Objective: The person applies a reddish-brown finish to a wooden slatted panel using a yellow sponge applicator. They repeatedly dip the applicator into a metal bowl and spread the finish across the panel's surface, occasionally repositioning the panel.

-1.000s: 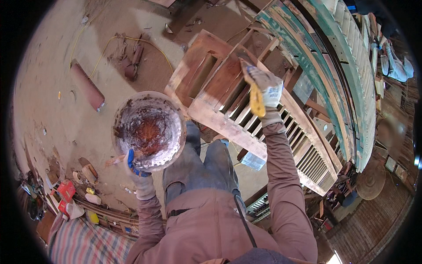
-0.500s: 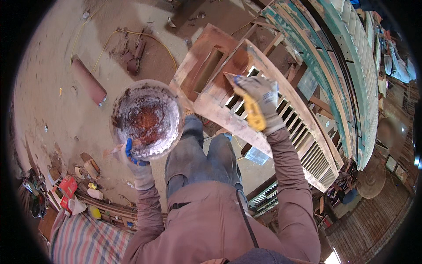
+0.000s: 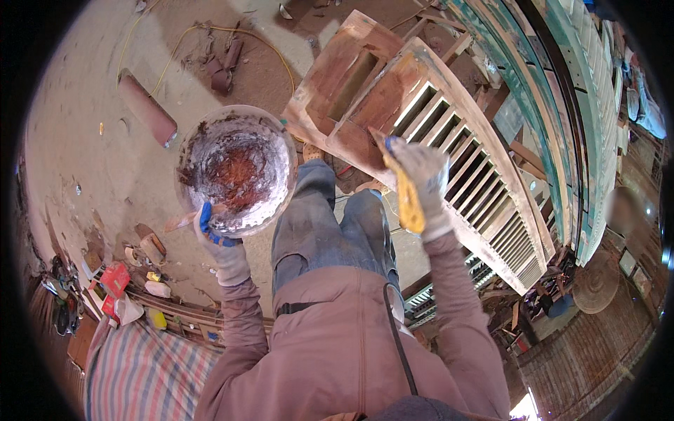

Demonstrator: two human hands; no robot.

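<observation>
My left hand (image 3: 223, 254), in a grey and blue work glove, grips the near rim of a round metal basin (image 3: 276, 167). Reddish-brown paste (image 3: 242, 179) lies inside it, with pale residue on the walls. A thin flat wooden-looking piece (image 3: 181, 222) sticks out beside those fingers; how it is held is unclear. In my gloved right hand (image 3: 427, 179) is a putty knife with a yellow handle (image 3: 408, 200). Its blade end is over or against the solid end of a louvered wooden shutter (image 3: 391, 98), close to the near edge; contact is not certain.
Another wooden panel (image 3: 316, 95) lies beside the shutter. Green-painted shutters (image 3: 593, 140) stand stacked at the right. A brown roll (image 3: 146, 109) and a yellow cord (image 3: 277, 56) lie on the floor. A striped cloth (image 3: 151, 372) and red items (image 3: 114, 279) are at lower left.
My right hand has drawn the putty knife toward the shutter's near edge, its handle now more upright. The left hand keeps hold of the basin. The whole view has shifted slightly.
</observation>
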